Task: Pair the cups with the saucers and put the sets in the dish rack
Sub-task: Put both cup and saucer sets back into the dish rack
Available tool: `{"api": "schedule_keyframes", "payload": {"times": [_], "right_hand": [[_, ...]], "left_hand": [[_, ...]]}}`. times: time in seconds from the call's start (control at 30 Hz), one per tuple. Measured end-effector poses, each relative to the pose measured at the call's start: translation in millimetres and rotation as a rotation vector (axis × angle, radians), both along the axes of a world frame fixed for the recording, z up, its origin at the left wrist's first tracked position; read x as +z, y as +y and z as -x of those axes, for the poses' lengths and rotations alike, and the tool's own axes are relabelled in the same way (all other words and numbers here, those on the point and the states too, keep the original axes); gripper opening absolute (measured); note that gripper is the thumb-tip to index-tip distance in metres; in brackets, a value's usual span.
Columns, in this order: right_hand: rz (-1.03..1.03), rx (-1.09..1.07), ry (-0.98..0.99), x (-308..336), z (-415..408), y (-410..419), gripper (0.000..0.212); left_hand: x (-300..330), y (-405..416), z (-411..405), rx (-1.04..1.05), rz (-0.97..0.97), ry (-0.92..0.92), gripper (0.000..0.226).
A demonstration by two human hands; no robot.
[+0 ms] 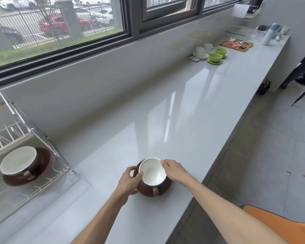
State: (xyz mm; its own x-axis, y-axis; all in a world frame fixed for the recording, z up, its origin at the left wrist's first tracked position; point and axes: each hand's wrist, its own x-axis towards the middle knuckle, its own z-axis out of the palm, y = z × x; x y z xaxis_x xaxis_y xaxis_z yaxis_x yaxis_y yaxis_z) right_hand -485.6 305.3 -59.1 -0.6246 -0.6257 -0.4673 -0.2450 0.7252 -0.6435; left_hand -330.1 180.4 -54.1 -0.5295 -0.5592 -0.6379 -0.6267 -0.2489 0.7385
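A brown ceramic cup with a white inside point(152, 175) is sitting on a matching brown saucer point(165, 188) on the near part of the grey glossy counter point(183, 106). The left hand point(128, 181) is curling around the cup's left side, thumb on its rim. The right hand point(173, 169) is pinching the right rim with its fingertips. To the left, another brown cup and saucer set point(23, 166) is resting in the wire dish rack point(48, 175). Far right, two white cup sets point(203, 50) and two green cup sets point(217, 56) are standing together.
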Motion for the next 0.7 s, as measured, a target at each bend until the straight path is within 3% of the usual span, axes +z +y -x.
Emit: {"api": "schedule_keyframes", "payload": {"times": [0.5,0.7], "right_hand": [[0.031,0.113,-0.041,18,-62,-49,0.041],[0.054,0.231,-0.082,21,-107,-84,0.051]], "left_hand": [[7,-31,-80,0.172,0.030,0.022,0.037],[10,-45,-136,0.304,0.044,0.018,0.039]]}}
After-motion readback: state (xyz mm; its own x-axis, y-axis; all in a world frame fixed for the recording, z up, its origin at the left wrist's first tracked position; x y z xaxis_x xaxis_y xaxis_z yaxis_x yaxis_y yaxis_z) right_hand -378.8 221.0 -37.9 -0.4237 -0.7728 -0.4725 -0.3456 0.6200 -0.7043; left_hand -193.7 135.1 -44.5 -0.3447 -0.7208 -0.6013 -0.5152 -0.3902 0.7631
